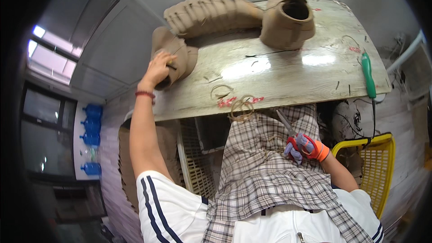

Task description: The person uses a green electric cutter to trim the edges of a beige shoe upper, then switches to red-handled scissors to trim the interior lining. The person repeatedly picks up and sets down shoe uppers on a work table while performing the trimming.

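Observation:
My left hand (159, 66) reaches to the left end of the table, its fingers curled over a beige moulded, cup-shaped piece (182, 56). A small dark bit shows by the fingertips; what it is I cannot make out. In my right hand (307, 148), which wears a purple and orange glove, is a pair of scissors (288, 126) with red handles. The scissors are over my lap, blades pointing up toward the table edge. Behind the left piece lies a long row of nested beige pieces (211, 13). Another beige piece with a dark round opening (288, 27) stands to its right.
On the pale wooden table (234, 54) lie dark scraps and thin strips. A green corded hand tool (368, 75) rests at the right edge. Beige loops (243, 109) hang at the front edge. A yellow basket (378, 166) stands low right; a pale crate (195, 159) sits beneath the table.

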### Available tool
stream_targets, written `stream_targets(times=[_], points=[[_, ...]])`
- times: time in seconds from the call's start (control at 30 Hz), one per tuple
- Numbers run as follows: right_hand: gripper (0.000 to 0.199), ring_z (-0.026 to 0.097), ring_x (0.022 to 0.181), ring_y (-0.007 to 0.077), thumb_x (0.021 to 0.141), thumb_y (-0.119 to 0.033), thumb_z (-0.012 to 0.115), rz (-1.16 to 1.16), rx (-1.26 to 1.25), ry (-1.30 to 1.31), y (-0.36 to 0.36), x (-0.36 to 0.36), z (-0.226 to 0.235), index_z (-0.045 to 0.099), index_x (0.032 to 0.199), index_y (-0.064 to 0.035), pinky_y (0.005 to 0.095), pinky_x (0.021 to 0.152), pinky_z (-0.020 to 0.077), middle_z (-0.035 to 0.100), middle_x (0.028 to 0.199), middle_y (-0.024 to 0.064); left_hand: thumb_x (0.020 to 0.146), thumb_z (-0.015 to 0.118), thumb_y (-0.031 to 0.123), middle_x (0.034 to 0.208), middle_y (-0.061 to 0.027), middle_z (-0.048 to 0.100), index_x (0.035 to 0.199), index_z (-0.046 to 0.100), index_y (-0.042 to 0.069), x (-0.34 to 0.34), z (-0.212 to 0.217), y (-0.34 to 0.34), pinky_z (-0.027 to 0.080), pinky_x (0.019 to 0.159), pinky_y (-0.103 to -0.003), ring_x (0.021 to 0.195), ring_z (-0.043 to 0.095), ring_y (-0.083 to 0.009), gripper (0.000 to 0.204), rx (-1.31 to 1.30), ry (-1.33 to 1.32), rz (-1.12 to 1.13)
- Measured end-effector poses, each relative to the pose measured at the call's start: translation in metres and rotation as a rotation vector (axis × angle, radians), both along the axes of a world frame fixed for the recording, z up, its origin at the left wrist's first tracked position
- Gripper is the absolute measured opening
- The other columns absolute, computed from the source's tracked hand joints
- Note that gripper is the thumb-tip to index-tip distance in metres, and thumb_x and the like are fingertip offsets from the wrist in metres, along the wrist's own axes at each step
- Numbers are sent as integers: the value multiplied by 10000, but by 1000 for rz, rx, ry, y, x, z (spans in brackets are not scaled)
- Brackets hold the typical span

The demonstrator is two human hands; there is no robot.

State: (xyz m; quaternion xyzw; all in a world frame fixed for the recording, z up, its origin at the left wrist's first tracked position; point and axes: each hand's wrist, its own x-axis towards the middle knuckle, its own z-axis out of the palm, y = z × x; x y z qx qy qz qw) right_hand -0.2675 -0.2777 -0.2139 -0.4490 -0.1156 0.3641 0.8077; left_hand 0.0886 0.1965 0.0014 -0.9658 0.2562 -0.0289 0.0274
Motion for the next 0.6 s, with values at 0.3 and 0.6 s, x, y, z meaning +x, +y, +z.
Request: stream_targets(times=[0.3,0.6], points=[[861,541,558,152,970,-706,319,-85,-131,17,4,-3,11,655,1047,84,272,535,497,556,611,42,883,468,8,1321,-92,620,1172,711,176,-17,-7,17,438,1033,-389,1280,538,-283,413,-49,-440,-118],[606,466,512,78,1024,-526,419,-164,-458,-414,-2,-9,31,631,1087,39,231,491,381,525,623,-16,996,387,100,1260,-156,652,1336,599,100,-132,66,55,433,1088,-380,1202,609,-281,400,-1533,5,-243]])
